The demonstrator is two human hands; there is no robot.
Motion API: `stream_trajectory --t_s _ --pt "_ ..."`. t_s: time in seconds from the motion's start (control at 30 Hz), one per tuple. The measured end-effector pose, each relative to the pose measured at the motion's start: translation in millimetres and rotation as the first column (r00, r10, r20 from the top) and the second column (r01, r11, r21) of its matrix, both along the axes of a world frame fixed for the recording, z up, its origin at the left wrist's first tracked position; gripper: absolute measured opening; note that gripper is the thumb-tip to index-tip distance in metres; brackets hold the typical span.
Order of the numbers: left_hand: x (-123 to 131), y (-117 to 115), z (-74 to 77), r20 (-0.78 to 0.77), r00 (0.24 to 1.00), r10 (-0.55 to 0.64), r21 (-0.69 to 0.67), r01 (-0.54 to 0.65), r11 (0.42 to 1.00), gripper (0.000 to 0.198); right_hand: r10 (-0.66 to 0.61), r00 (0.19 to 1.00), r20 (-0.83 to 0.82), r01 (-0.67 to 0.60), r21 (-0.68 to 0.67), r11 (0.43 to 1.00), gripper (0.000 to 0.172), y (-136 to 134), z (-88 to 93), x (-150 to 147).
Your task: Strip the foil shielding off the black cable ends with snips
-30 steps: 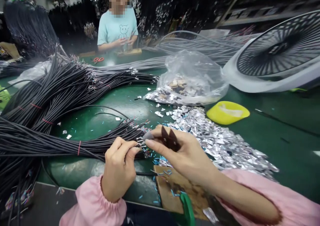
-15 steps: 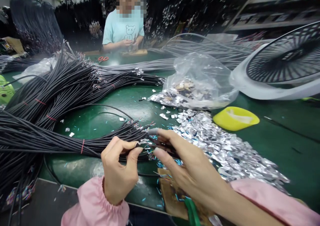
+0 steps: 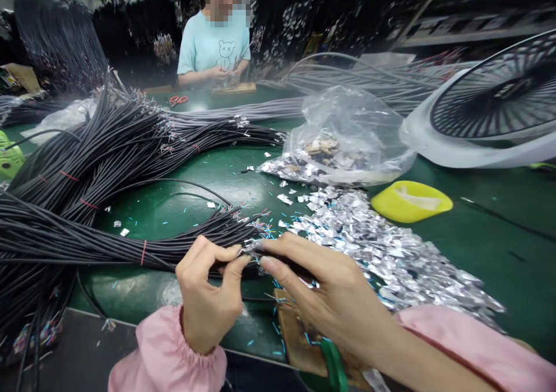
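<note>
Between thumb and forefinger, my left hand (image 3: 208, 296) pinches a black cable close to its stripped end (image 3: 251, 246), where silvery foil or shielding shows. My right hand (image 3: 330, 282) comes in from the right, its fingertips closed about that same end; the forefinger tip looks grey, as if covered. Something dark lies under the right fingers, too hidden to make out. Just behind both hands runs a bundle of black cables (image 3: 108, 242), tied with a red band, its stripped coloured wires fanning out. A heap of silver foil scraps (image 3: 391, 259) spreads beyond the right hand.
A wooden block (image 3: 293, 334) with a green handle (image 3: 334, 366) lies below my right wrist. Further back are a clear plastic bag (image 3: 351, 131) of scraps, a yellow scoop-like piece (image 3: 410, 202), a fan (image 3: 499, 102), more cable bundles (image 3: 117, 149), red-handled scissors (image 3: 178, 99) and a seated co-worker (image 3: 215, 47).
My right hand has moved left and its fingers have closed onto the cable end, where they were apart before. My left hand keeps its pinch nearly in place.
</note>
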State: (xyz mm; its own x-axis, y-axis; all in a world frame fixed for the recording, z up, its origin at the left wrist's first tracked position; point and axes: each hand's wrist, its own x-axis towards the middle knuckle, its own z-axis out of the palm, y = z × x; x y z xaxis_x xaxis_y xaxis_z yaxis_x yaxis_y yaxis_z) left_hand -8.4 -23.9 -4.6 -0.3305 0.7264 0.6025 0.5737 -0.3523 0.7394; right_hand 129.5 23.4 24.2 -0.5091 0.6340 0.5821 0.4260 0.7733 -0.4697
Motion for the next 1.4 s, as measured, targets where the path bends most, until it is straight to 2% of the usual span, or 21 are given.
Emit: stream_trajectory --t_s 0.13,0.3,0.47,0.67,0.97,1.23,1.3,1.4 --pt "-4.2 0.7 1.4 0.003 0.998 -0.055 -0.111 0.055 0.992 0.015 -0.042 0.999 0.023 0.041 0.039 0.998 0.027 1.5 0.1 0.3" --pt "-13.2 2.5 2.9 -0.006 0.969 -0.245 -0.226 0.238 0.945 0.029 0.011 0.999 0.034 -0.010 -0.012 1.000 0.028 4.4 0.1 8.0" --pt "-11.3 1.9 1.1 -0.075 0.946 -0.314 -0.172 0.298 0.939 0.023 -0.060 0.987 0.152 0.047 0.091 0.995 0.035 4.6 9.3 27.8" --pt "-10.4 1.3 -4.1 -0.176 0.920 -0.351 -0.160 0.325 0.932 0.026 -0.007 0.907 0.421 -0.119 0.271 0.955 0.032 -2.8 34.1 38.9" --pt "-10.8 1.2 -4.2 -0.194 0.909 -0.368 -0.136 0.347 0.928 0.025 -0.079 0.878 0.472 -0.185 0.486 0.854 0.035 -2.9 17.5 44.1" --pt "-10.7 2.3 -5.2 -0.296 0.875 -0.383 -0.110 0.367 0.924 0.029 -0.066 0.839 0.541 -0.244 0.482 0.841 0.044 -2.5 25.1 36.7" --pt "-11.0 2.4 -4.7 -0.316 0.866 -0.388 -0.106 0.374 0.921 0.031 -0.035 0.813 0.581 -0.256 0.410 0.875 0.046 -2.0 27.9 35.7" --pt "-11.6 2.2 -4.0 -0.333 0.855 -0.397 -0.119 0.380 0.917 0.031 0.054 0.795 0.605 -0.233 0.222 0.947 0.048 1.6 29.8 35.3"
